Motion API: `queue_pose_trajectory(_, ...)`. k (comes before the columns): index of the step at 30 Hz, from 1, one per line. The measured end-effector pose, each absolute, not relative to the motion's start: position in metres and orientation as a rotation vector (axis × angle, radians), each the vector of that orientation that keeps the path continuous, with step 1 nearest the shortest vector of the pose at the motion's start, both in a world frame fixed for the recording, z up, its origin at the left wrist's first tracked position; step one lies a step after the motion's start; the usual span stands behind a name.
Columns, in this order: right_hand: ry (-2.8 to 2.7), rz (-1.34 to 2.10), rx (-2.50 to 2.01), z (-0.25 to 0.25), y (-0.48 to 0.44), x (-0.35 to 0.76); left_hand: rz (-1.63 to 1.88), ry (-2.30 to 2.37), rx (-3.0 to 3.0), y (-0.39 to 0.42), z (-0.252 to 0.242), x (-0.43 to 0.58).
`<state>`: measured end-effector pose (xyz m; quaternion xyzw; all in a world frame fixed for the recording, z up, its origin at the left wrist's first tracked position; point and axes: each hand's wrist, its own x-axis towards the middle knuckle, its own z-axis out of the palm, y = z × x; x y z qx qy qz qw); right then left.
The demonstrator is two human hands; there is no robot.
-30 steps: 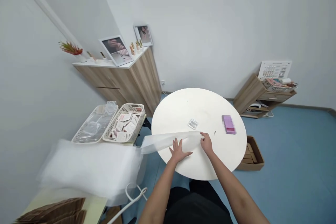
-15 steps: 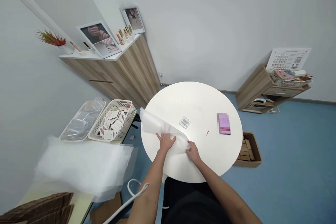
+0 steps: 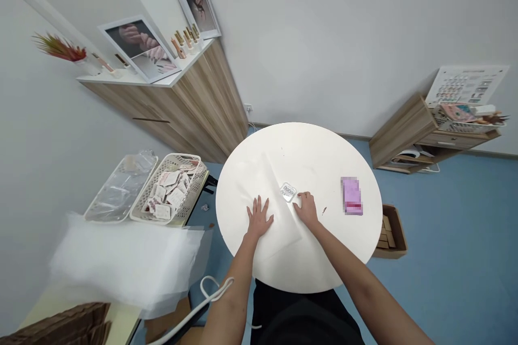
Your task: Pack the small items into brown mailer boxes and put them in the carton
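Note:
A thin, translucent white packing sheet lies spread over the left and middle of the round white table. My left hand rests flat on the sheet with its fingers spread. A small clear square case with rows of small light pieces inside sits at the sheet's right edge. My right hand is just right of the case, its thumb and index finger apart and pointing toward it. The index fingertip is close to the case's edge; whether they touch I cannot tell.
A blurred-out purple packet and a small dark mark are on the table's right. At left stand a perforated basket of packets, a tray of clear bags and stacked white sheets. A cardboard box is on the floor.
The sheet, formerly raised and bunched at its left end, now lies flatter, reaching up to the case. My right hand has let go of it and moved up beside the case. My left hand has flattened.

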<state>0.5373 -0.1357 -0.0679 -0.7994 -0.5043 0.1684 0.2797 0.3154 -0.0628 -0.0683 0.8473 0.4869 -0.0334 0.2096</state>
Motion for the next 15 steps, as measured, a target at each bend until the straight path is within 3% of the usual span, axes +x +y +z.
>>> queue_pose_trajectory(7,-1.770,0.458,-2.040,-0.094,-0.097,0.543,-0.042,1.339,2.426,-0.063,-0.058,0.314)
queue_pose_trajectory(15,-1.620,0.312,-2.074,-0.098,-0.105,0.577,0.216,1.296,2.508,-0.125,-0.064,0.301)
